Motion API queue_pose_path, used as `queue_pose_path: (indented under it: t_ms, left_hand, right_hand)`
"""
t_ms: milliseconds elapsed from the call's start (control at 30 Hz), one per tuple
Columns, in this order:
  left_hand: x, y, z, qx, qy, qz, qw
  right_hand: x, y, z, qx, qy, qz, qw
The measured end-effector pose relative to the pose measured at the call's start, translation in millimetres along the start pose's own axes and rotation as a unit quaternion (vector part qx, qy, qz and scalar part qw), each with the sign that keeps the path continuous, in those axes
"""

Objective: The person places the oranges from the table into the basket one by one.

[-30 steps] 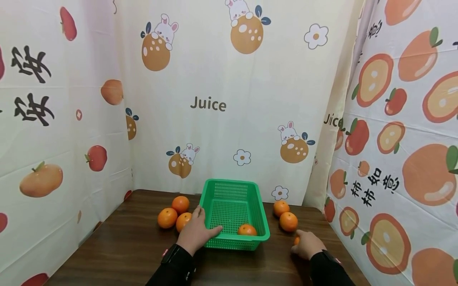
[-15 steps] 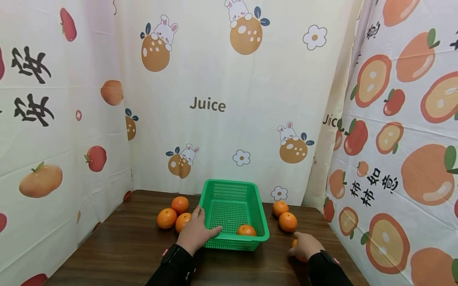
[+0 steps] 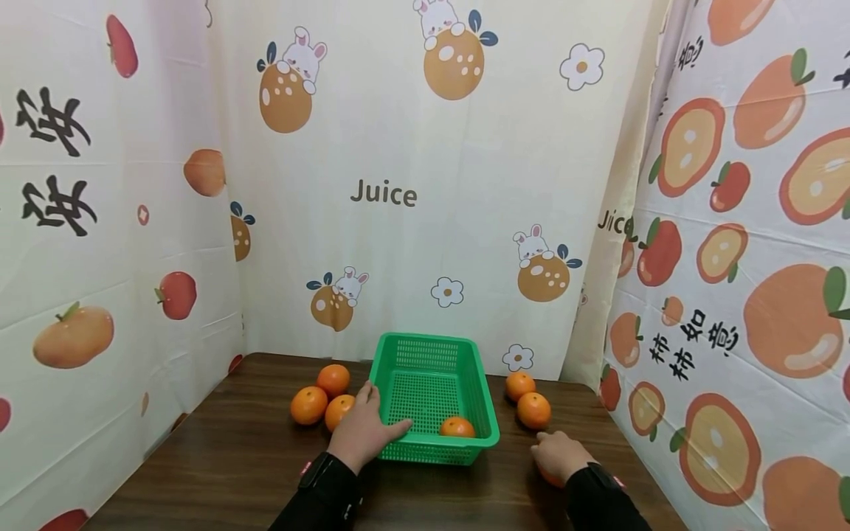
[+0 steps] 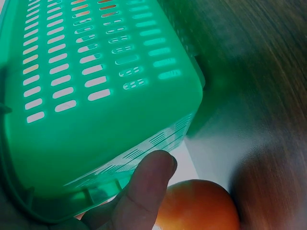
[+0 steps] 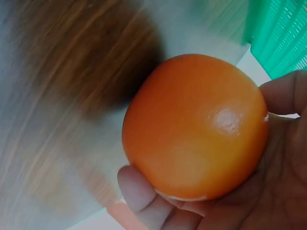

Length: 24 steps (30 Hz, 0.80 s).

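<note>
My right hand [image 3: 563, 456] grips an orange [image 5: 194, 127] just above or on the table, right of the basket. Thumb and fingers curl round the fruit in the right wrist view, while the head view shows only a sliver of it under the palm. My left hand [image 3: 364, 431] holds the near left corner of a green plastic basket [image 3: 488, 402], thumb over the rim and fingers along the outer side. Inside the basket, near its front wall, lies one orange [image 3: 457, 427]. Another orange [image 4: 199, 206] sits close to the left hand's fingers in the left wrist view.
Three oranges cluster left of the basket, among them a back orange [image 3: 333, 379] and a left orange [image 3: 308, 405]. Two more, a far orange [image 3: 520, 386] and a nearer orange [image 3: 534, 411], lie to its right. Printed curtains [image 3: 398, 243] enclose the dark wooden table [image 3: 219, 442].
My right hand has shifted slightly left and turned over the orange, which now shows below the hand instead of at its left side. The left hand and basket stay put.
</note>
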<state>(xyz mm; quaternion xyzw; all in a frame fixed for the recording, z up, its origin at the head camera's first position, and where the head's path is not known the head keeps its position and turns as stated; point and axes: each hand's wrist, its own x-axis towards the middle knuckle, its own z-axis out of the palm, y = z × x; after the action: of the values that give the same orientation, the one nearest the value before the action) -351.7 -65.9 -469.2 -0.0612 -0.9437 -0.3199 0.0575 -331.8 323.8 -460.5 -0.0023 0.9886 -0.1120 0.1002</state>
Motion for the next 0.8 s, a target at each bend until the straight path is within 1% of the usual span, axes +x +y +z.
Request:
queue_pose_path:
  t_ms: [33,200,333,533,800]
  left_hand:
    - [0.4,0.0,-0.1,-0.001,-0.002,-0.002,1.0000]
    - [0.9,-0.3,0.0,0.001,-0.005,-0.004,1.0000]
    - [1.3,-0.1,0.1,0.003,-0.002,-0.001,1.0000]
    - [3.4,-0.4,-0.6,0.003,-0.003,0.000,1.0000]
    - [1.8,1.0,-0.9,0.001,-0.001,-0.004,1.0000]
  right_hand:
    - [0,-2,-1,0.004,0.000,0.010,1.000]
    - [-2,-12,-1,-0.009,0.005,0.027,1.000]
    - [-1,-16,1,-0.020,0.022,0.031,0.999]
    - [3,-15,3,-0.019,0.046,0.040,0.998]
    - [0,-13,0,0.003,0.040,0.019,0.999]
